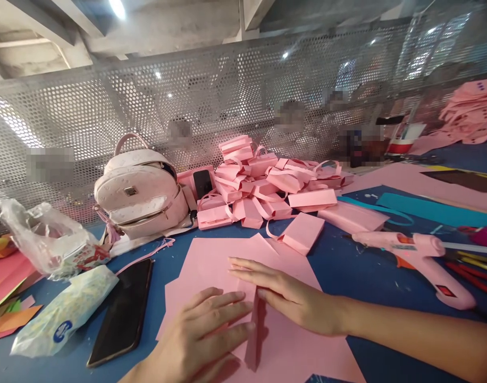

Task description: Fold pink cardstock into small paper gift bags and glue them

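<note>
A folded piece of pink paper (251,340) stands up as a narrow ridge over pink sheets (303,351) on the table. From the left, my left hand (203,330) lies against it with fingers stretched out and slightly apart, the fingertips at the fold. My right hand (287,298) grips its far end, straight fingers reaching over the top and the thumb along the right side. Just beyond the sheets lies a small pink paper bag (303,233) with a paper handle. The lower part of the folded piece is partly hidden by my left hand.
Behind the sheets is a heap of pink paper bags (263,181), beside a pale pink backpack (140,186). A pink glue gun (419,260) lies right. On the left are a phone (124,314), a tissue pack (68,311) and a plastic bag (48,239). A perforated metal screen (227,90) stands behind.
</note>
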A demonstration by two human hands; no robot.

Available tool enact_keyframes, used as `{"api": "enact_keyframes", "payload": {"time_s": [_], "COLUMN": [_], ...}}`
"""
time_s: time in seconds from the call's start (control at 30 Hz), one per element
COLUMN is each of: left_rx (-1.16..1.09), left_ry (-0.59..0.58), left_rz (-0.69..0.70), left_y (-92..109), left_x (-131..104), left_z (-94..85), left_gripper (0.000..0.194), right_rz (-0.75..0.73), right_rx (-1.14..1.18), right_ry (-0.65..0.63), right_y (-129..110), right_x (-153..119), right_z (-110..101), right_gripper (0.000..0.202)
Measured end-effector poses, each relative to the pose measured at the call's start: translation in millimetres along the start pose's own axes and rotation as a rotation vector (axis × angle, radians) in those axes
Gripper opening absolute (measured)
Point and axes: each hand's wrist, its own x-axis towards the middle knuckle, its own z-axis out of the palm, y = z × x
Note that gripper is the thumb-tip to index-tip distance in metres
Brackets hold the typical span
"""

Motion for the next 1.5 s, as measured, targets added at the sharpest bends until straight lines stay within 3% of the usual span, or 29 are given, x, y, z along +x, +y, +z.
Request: {"api": "enact_keyframes", "payload": {"time_s": [0.13,0.27,0.4,0.53,0.6,0.7,0.8,1.0,1.07,1.13,1.27,1.5], "left_rx": [0.057,0.011,-0.132,-0.335,-0.458,-0.611,-0.644,-0.226,-0.141,-0.076,0.007,-0.067], "left_ry": [-0.055,0.050,0.289,0.449,0.434,0.294,0.148,0.117,0.110,0.096,0.096,0.085], "left_rz": [0.038,-0.002,-0.281,-0.660,-0.780,-0.860,-0.886,-0.875,-0.914,-0.924,-0.842,-0.764], "left_y": [-1,4,8,7,9,16,22,16,13,10,7,9], "left_x": [0,0,1,4,6,13,18,18,16,14,12,14], "left_z": [-1.4,-3.6,-5.3,-5.7,-4.3,0.8,6.9,10.5,11.8,14.2,19.8,17.5], "left_gripper": [0.069,0.058,0.039,0.030,0.024,0.020,0.028,0.014,0.005,0.008,0.006,0.022], "right_rz": [-0.019,-0.057,-0.083,-0.024,0.017,0.132,0.215,0.282,0.257,0.238,0.204,0.045], "right_rx": [-0.011,0.001,0.014,0.073,0.125,0.103,-0.022,-0.186,-0.232,-0.240,-0.267,-0.282], "right_ry": [-0.009,0.000,0.072,0.080,0.072,0.125,0.147,0.041,0.058,0.060,0.057,0.076], "right_y": [-4,-2,-1,-16,-25,-32,-29,-17,-16,-16,-12,-6], "right_x": [2,1,0,2,5,7,9,9,10,11,12,7], "right_z": [-2,-3,-5,-7,-7,-3,1,6,8,10,14,18], "right_gripper": [0.052,0.070,0.085,0.062,0.043,0.029,0.038,0.042,0.042,0.041,0.038,0.014]}}
